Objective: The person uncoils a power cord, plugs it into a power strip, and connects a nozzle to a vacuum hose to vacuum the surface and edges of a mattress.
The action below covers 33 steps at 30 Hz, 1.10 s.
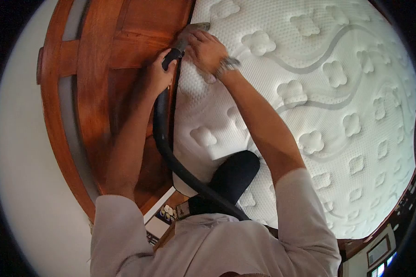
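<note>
My left hand (162, 74) is wrapped around the black grip end of a vacuum cleaner hose (164, 147). From there a flat greyish vacuum nozzle (187, 33) reaches into the line where the white mattress (272, 60) meets the wooden headboard (134, 48). My right hand (208, 51), with a metal band on its wrist, lies over the mattress edge right beside the nozzle. Its fingers are spread and slightly bent, and their tips partly cover the nozzle's side. Whether they press on the nozzle or only the mattress is hard to tell.
The hose curves back past my bent knee (238, 173), which rests on the mattress. A pale wall (23, 138) stands behind the headboard. Beside the bed, low on the left, is a white-edged surface (158, 228) with small items. A framed panel (378, 251) shows at lower right.
</note>
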Tool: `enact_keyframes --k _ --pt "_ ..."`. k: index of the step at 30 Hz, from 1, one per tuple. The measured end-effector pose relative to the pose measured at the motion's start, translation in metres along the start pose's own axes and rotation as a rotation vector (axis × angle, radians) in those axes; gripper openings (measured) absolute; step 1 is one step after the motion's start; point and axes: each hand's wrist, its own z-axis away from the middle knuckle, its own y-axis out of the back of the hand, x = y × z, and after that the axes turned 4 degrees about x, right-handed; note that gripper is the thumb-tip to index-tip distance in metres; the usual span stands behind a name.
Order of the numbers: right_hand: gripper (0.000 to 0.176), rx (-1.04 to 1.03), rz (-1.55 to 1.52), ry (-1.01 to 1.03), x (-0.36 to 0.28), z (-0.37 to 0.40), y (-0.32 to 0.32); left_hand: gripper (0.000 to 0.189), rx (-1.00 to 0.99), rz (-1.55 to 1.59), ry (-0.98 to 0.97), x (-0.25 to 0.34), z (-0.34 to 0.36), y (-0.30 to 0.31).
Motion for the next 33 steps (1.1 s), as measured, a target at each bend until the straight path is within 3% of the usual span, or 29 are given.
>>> enact_keyframes --k 2,4,5,6,7,8,9,11,13,16,23,25,33 --pt "0.045 -0.039 0.076 -0.028 0.016 -0.041 -0.058 0.049 0.03 -0.079 -0.089 -0.01 -0.008 -0.004" --pt "0.048 -0.088 0.151 -0.049 0.023 -0.059 -0.075 0.047 0.06 -0.021 -0.053 -0.001 -0.003 -0.003" --pt "0.053 -0.282 0.16 -0.158 0.016 -0.068 -0.066 0.046 0.07 0.0 -0.036 0.007 0.0 -0.001" --pt "0.058 -0.484 0.168 -0.263 0.009 -0.073 -0.06 0.046 -0.024 0.099 0.168 0.031 0.005 0.01" --pt "0.058 -0.512 0.162 -0.252 0.007 -0.068 -0.06 0.047 -0.119 0.204 0.381 0.038 0.009 0.014" --pt "0.056 -0.5 0.147 -0.268 0.009 -0.065 -0.058 0.047 -0.113 0.212 0.405 0.025 0.008 0.008" --pt "0.054 -0.482 0.129 -0.289 0.012 -0.063 -0.062 0.048 -0.049 0.141 0.197 0.011 0.009 0.001" --pt "0.052 -0.498 0.137 -0.298 0.012 -0.056 -0.073 0.05 0.009 0.072 0.0 -0.007 0.013 -0.007" --pt "0.049 -0.25 0.136 -0.21 0.013 -0.045 -0.081 0.051 0.002 0.222 0.025 -0.014 0.018 -0.013" --pt "0.046 -0.103 0.133 -0.12 0.019 -0.031 -0.094 0.052 0.027 0.156 -0.003 -0.02 0.024 -0.017" --pt "0.042 -0.217 0.112 -0.158 0.009 -0.019 -0.084 0.052 0.122 0.138 -0.117 -0.028 0.042 -0.03" --pt "0.044 -0.198 0.122 -0.151 0.008 -0.015 -0.086 0.048 0.014 0.214 0.11 -0.005 0.048 -0.016" --pt "0.046 -0.189 0.13 -0.16 -0.001 0.0 -0.086 0.049 0.029 0.125 0.05 -0.024 0.063 -0.025"
